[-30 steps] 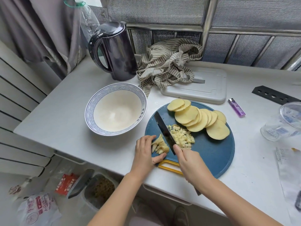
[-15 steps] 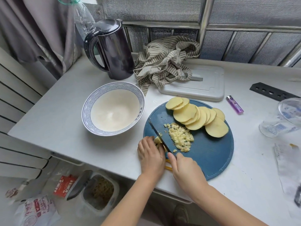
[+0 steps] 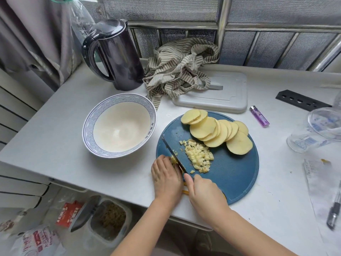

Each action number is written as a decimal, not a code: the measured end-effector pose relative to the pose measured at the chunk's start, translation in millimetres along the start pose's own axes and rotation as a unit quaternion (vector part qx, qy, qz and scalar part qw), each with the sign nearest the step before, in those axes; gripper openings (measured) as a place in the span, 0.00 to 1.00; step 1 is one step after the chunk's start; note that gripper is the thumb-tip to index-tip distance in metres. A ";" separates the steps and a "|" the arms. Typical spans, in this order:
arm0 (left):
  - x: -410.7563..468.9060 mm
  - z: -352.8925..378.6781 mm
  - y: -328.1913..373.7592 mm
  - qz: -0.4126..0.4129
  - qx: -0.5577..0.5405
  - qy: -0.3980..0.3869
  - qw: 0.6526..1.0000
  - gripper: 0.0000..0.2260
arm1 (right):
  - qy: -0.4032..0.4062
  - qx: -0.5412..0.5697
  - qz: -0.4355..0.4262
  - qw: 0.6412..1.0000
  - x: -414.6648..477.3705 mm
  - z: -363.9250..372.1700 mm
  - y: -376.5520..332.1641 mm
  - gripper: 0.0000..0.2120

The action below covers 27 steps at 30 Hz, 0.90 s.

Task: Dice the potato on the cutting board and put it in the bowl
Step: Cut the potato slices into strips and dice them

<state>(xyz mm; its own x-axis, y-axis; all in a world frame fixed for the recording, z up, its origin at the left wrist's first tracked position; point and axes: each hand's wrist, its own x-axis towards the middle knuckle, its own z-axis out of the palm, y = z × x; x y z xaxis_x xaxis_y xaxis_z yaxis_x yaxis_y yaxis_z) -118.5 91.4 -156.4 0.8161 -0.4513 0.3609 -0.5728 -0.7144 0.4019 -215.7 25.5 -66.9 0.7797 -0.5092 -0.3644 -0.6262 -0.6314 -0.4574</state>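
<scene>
Far left, down on the floor, we see a bin (image 3: 105,218) with its lid tipped open and a red packet (image 3: 67,213) just beside it at its 9 o'clock. On the white table (image 3: 51,137) the bowl (image 3: 88,124), white inside with a blue patterned rim, stands upright. A dark kettle (image 3: 120,58) is at its 12 o'clock, handle facing left. The round blue cutting board (image 3: 232,174) is right at the bowl's 3 o'clock; we cannot tell if they touch. The left hand (image 3: 166,179) is at the board's 8 o'clock edge, fingers curled down over a small potato piece (image 3: 173,160), pinning it to the board. The knife (image 3: 170,151) sits tight against those knuckles, edge down on the board, tip toward 11 o'clock. The right hand (image 3: 204,193) is wrapped round the knife handle at the board's 7 o'clock; the handle is mostly hidden, with one fingertip up by the blade's heel. Diced potato (image 3: 199,157) is heaped just right of the blade, near the board's centre. Potato slices (image 3: 214,132) fan overlapping across the board's 12 to 2 o'clock. We note a striped cloth (image 3: 177,71) and a grey tray (image 3: 228,97) at the board's 12 o'clock, the cloth partly on the tray. A purple lighter (image 3: 259,116) is at 2 o'clock, then a black perforated strip (image 3: 302,99), clear plastic cups (image 3: 324,126), and a pen (image 3: 334,213) at the far right edge.
</scene>
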 end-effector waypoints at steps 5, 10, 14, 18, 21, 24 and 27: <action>1.2 1.8 -2.2 0.029 0.015 0.008 0.999 0.06 | -0.024 0.027 0.024 0.999 6.3 -12.4 -5.2 0.24; 1.6 0.9 1.0 0.025 0.022 0.008 0.999 0.06 | -0.042 0.047 0.022 0.998 13.3 -17.8 -5.2 0.25; 2.1 2.6 -0.8 0.026 0.037 -0.007 0.999 0.09 | -0.043 0.058 0.026 0.997 14.7 -15.2 -1.4 0.23; 1.5 2.6 0.4 0.025 0.034 -0.007 0.999 0.08 | -0.027 0.051 0.029 0.998 11.2 -12.7 -0.4 0.23; 1.9 2.1 1.6 0.026 0.032 -0.005 0.999 0.08 | -0.024 0.030 0.032 0.999 11.6 -4.8 1.5 0.23; 2.7 2.8 2.5 0.023 0.038 -0.005 0.999 0.09 | -0.021 0.014 0.041 0.999 10.5 3.0 3.2 0.24; 2.4 5.0 2.2 0.018 0.041 -0.006 0.999 0.09 | -0.011 -0.006 0.048 0.999 10.1 6.2 3.3 0.25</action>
<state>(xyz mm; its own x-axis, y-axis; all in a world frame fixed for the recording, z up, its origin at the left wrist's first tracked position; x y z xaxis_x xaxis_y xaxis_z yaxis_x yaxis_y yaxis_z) -117.4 86.1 -158.9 0.7958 -0.4846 0.3632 -0.5947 -0.7385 0.3176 -209.9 21.9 -77.1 0.7152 -0.5558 -0.4238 -0.6986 -0.5864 -0.4101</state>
